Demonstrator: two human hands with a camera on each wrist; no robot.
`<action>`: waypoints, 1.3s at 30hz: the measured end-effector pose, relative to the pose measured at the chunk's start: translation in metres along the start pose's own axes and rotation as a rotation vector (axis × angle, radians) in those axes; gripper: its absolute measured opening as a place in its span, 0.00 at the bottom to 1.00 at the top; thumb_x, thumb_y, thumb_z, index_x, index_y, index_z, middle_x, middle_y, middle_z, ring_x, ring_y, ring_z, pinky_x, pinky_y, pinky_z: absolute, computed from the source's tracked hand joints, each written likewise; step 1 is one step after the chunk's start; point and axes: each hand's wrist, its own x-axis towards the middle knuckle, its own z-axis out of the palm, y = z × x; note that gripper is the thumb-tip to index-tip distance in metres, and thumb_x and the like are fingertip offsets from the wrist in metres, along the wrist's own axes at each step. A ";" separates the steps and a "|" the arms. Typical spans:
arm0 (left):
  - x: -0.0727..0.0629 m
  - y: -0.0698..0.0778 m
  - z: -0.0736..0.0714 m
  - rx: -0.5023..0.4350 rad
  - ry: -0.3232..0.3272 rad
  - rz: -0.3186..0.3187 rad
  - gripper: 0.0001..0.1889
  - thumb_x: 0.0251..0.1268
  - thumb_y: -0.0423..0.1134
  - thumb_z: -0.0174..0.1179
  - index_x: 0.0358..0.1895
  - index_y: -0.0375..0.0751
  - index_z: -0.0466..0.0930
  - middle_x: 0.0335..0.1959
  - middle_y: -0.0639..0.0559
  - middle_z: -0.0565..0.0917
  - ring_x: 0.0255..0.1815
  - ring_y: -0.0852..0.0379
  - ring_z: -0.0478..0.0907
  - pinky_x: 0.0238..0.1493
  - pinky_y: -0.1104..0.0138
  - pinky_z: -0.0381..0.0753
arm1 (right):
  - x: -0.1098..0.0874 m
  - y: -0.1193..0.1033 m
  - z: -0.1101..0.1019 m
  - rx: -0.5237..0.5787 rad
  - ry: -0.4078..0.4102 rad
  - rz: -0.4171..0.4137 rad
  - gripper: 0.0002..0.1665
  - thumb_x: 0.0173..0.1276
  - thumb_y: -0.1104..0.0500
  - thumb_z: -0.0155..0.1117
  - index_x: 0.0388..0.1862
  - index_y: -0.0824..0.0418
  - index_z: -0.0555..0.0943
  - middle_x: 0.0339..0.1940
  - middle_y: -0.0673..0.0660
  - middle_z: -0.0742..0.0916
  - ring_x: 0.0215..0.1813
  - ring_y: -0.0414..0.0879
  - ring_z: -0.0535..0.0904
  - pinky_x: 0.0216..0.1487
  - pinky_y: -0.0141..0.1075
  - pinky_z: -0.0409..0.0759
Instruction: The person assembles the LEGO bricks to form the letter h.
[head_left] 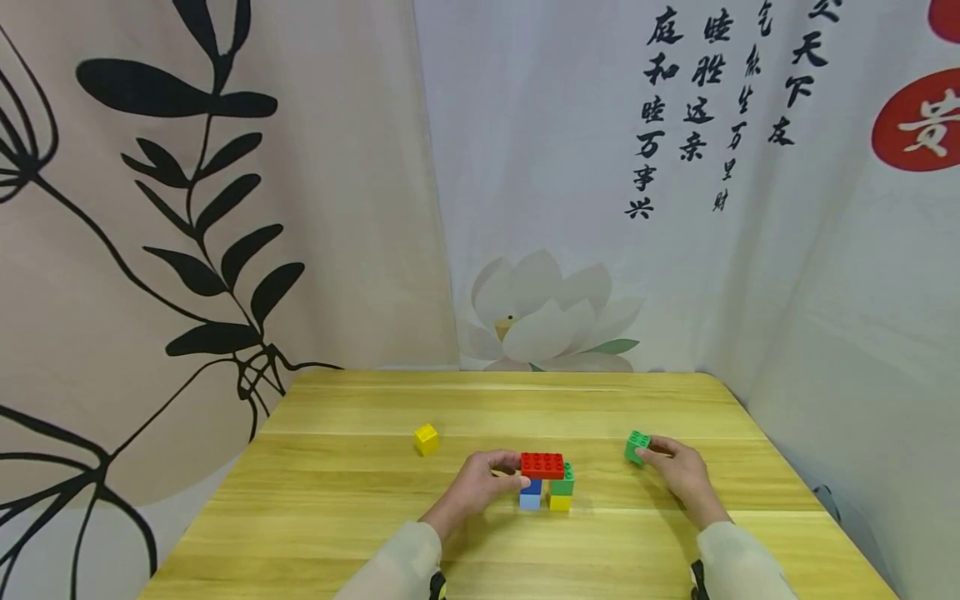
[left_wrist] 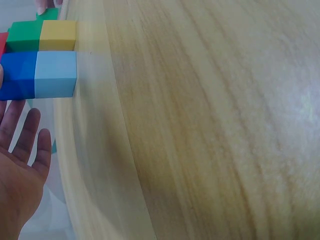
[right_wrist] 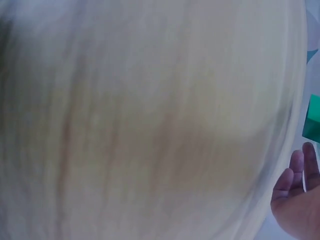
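Observation:
My left hand (head_left: 480, 485) grips the upper left side of a small toy-brick structure, thumb at the blue brick (head_left: 536, 487) and index finger reaching behind. A long red brick (head_left: 542, 466) bridges the top of two columns. On the left, the blue brick sits on a light blue brick (head_left: 530, 502); on the right, a green brick (head_left: 562, 485) sits on a yellow brick (head_left: 560, 503). To the right, my right hand (head_left: 681, 475) pinches a separate green brick (head_left: 637, 447) above the table, its studs showing. In the left wrist view the light blue brick (left_wrist: 56, 74) shows its side.
A loose yellow brick (head_left: 426, 439) lies on the wooden table (head_left: 337, 533), back left of the structure. Behind the table's far edge hangs a printed curtain (head_left: 360, 208) with leaves, a lotus and characters.

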 end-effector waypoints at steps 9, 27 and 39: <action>-0.001 -0.001 0.000 -0.008 0.003 0.019 0.15 0.61 0.45 0.70 0.51 0.48 0.86 0.43 0.58 0.85 0.46 0.55 0.77 0.51 0.55 0.78 | -0.002 -0.018 0.008 -0.025 0.015 -0.092 0.39 0.71 0.42 0.63 0.69 0.68 0.70 0.62 0.67 0.79 0.59 0.57 0.74 0.55 0.48 0.75; 0.002 -0.005 0.000 -0.025 -0.004 0.021 0.15 0.62 0.46 0.70 0.51 0.49 0.86 0.42 0.60 0.85 0.45 0.56 0.77 0.50 0.56 0.78 | -0.013 -0.059 0.030 0.037 -0.025 -0.209 0.36 0.70 0.46 0.66 0.70 0.63 0.71 0.58 0.62 0.81 0.57 0.54 0.78 0.53 0.41 0.79; 0.002 -0.005 0.000 -0.030 -0.005 0.011 0.14 0.62 0.46 0.70 0.50 0.50 0.86 0.42 0.60 0.85 0.45 0.55 0.77 0.49 0.56 0.78 | -0.018 -0.076 0.041 0.088 -0.061 -0.262 0.29 0.67 0.49 0.70 0.61 0.64 0.78 0.49 0.56 0.85 0.49 0.49 0.80 0.49 0.40 0.80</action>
